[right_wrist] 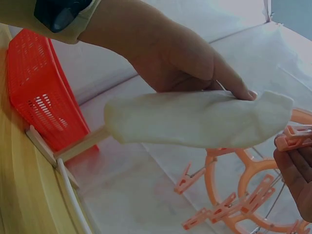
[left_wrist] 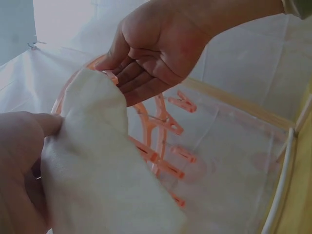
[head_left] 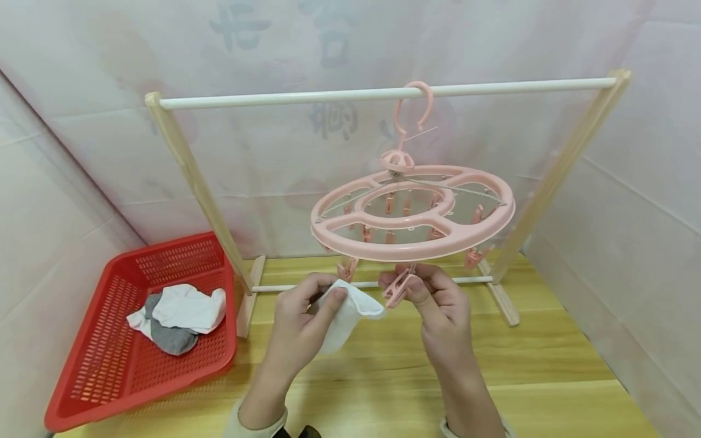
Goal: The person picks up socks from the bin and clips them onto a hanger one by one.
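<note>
A white sock [head_left: 342, 319] hangs from my left hand [head_left: 303, 316], pinched near its opening between thumb and fingers. Just to its right, my right hand [head_left: 446, 304] pinches a pink clothespin [head_left: 398, 289] that dangles from the front of a pink oval drying hanger [head_left: 413, 248]. The sock's upper edge points toward the clothespin, close beside it. In the right wrist view the sock [right_wrist: 195, 119] stretches its full length below my left hand [right_wrist: 190, 63], with the clothespin [right_wrist: 296, 136] near its end. Several other clothespins [left_wrist: 168, 168] hang under the hanger.
The hanger hooks over a white rod [head_left: 285, 97] on a wooden stand [head_left: 191, 176]. At the left, a red basket [head_left: 109, 340] holds a few white and grey socks [head_left: 186, 310]. The wooden table [head_left: 383, 389] lies beneath; fabric walls [head_left: 635, 201] rise around it.
</note>
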Available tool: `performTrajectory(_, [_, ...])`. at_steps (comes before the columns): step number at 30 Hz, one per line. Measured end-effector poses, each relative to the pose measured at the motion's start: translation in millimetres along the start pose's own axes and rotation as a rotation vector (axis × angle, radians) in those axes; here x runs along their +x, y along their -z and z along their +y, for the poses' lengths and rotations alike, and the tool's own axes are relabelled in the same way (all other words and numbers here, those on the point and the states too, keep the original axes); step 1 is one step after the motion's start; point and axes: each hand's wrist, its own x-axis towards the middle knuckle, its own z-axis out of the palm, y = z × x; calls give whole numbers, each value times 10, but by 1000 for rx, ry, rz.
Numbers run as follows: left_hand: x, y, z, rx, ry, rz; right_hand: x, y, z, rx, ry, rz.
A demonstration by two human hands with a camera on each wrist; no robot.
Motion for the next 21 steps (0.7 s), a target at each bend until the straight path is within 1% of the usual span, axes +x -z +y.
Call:
performTrajectory(2, [8,-23,1,1,-24,-20,-4,-5,-3,5,-6,24])
performTrajectory(4, [4,-38,-4,25,-47,-45,-9,-11,-4,9,-13,47])
performTrajectory(8, [-21,-67,-16,111,-93,-98,-22,-28,-7,38,-31,84])
performTrajectory(11, [-29,-98,-18,172,-125,-118,-27,-41,-7,57,-35,103])
performTrajectory(15, [-28,-139,-8,243,-177,-109,-27,-57,2,44,-34,108])
performTrajectory(21, [-13,-184,13,322,-229,-59,-31,-67,19,23,-59,103])
